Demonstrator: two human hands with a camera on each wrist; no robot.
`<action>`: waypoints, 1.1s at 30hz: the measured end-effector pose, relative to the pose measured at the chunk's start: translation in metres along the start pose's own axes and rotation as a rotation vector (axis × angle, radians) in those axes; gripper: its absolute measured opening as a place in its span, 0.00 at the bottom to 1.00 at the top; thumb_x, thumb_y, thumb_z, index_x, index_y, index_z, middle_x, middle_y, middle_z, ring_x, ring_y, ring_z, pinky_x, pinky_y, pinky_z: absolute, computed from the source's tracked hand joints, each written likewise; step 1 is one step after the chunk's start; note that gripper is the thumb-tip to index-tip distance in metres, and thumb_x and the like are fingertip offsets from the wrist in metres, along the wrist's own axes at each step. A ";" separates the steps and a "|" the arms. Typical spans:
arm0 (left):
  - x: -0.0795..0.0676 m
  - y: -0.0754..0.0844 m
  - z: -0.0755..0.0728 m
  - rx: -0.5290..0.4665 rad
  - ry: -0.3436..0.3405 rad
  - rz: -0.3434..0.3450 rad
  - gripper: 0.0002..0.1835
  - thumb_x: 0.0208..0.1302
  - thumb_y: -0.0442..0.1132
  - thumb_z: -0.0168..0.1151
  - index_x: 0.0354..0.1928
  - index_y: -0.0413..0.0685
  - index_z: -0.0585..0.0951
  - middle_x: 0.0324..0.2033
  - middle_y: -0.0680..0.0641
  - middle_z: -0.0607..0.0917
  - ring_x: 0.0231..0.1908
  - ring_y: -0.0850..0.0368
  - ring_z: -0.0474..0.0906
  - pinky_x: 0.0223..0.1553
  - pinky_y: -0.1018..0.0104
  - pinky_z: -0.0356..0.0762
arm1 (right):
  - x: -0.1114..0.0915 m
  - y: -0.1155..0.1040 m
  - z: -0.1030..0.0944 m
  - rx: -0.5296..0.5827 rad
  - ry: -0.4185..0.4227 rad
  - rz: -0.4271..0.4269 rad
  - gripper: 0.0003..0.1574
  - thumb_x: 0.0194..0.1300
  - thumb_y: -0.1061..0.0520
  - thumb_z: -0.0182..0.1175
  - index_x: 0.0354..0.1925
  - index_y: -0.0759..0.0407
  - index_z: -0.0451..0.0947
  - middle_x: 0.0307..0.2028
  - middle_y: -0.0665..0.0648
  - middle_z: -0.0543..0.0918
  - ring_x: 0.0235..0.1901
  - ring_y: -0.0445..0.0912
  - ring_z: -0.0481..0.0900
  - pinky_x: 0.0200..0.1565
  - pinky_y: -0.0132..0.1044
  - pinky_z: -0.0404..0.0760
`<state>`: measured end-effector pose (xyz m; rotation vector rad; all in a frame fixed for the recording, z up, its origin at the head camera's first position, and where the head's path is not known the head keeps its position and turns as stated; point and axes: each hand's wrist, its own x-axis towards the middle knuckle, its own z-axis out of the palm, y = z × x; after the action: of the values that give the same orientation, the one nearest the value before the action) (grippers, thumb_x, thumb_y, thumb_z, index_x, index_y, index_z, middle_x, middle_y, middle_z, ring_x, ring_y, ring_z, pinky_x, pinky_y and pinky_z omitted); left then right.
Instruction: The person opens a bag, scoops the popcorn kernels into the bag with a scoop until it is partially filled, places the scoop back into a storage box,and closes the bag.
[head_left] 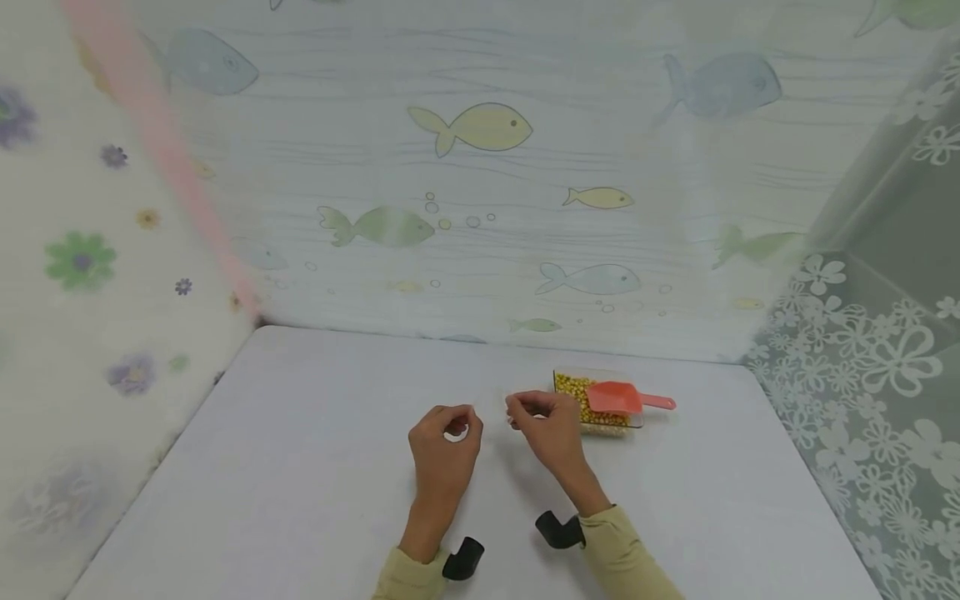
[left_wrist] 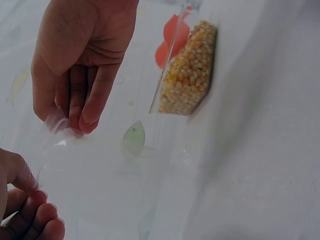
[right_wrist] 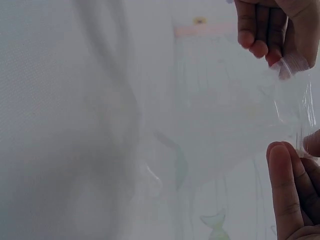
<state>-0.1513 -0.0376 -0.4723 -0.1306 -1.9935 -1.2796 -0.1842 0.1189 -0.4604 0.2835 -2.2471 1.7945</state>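
Note:
A clear plastic bag [right_wrist: 292, 102] is stretched between both hands, its thin film almost invisible from the head view. My left hand [head_left: 442, 450] pinches one side of its edge between thumb and fingertips. The right hand [head_left: 553, 427] pinches the opposite side, near a ridged strip seen in both wrist views. Below the hands, the bag's body [left_wrist: 95, 170] hangs down and shows nothing inside. Just beyond the right hand stands a clear box [left_wrist: 159, 92] of yellow corn kernels [left_wrist: 187, 75]. A red scoop [head_left: 615, 398] lies on top of the kernels, its handle pointing right.
A white-covered table [head_left: 300, 467] lies under the hands. Behind it rises a fish-patterned curtain [head_left: 480, 267], with a flower-patterned sheet [head_left: 82, 333] at left and a lacy floral one [head_left: 862, 400] at right. Black wrist mounts [head_left: 463, 558] sit at both cuffs.

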 end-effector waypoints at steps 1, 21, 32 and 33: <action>-0.001 0.000 0.000 -0.004 0.000 -0.008 0.06 0.53 0.22 0.69 0.31 0.38 0.89 0.24 0.47 0.85 0.22 0.55 0.80 0.26 0.65 0.80 | 0.000 0.000 0.000 0.004 -0.001 0.002 0.04 0.64 0.64 0.69 0.36 0.66 0.89 0.26 0.60 0.88 0.24 0.40 0.85 0.30 0.33 0.86; -0.005 0.002 0.001 -0.005 0.027 -0.050 0.07 0.50 0.22 0.68 0.30 0.39 0.88 0.23 0.47 0.87 0.20 0.59 0.79 0.25 0.65 0.81 | -0.006 -0.015 -0.005 -0.019 -0.021 0.087 0.04 0.65 0.65 0.68 0.37 0.66 0.89 0.28 0.60 0.88 0.25 0.42 0.84 0.31 0.30 0.85; -0.001 0.001 0.001 -0.024 0.011 -0.074 0.07 0.48 0.21 0.68 0.26 0.38 0.87 0.19 0.48 0.85 0.17 0.63 0.77 0.23 0.75 0.77 | -0.009 -0.026 -0.012 -0.044 -0.039 0.102 0.04 0.63 0.66 0.69 0.38 0.66 0.88 0.30 0.62 0.89 0.27 0.47 0.85 0.33 0.29 0.83; 0.000 0.001 0.001 -0.026 0.008 -0.077 0.07 0.48 0.21 0.68 0.26 0.39 0.87 0.19 0.48 0.85 0.17 0.64 0.77 0.22 0.75 0.77 | -0.009 -0.022 -0.012 -0.044 -0.039 0.106 0.05 0.63 0.65 0.69 0.38 0.65 0.88 0.31 0.61 0.89 0.28 0.47 0.86 0.34 0.29 0.84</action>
<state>-0.1509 -0.0366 -0.4720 -0.0611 -1.9928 -1.3531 -0.1679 0.1256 -0.4407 0.1966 -2.3670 1.8023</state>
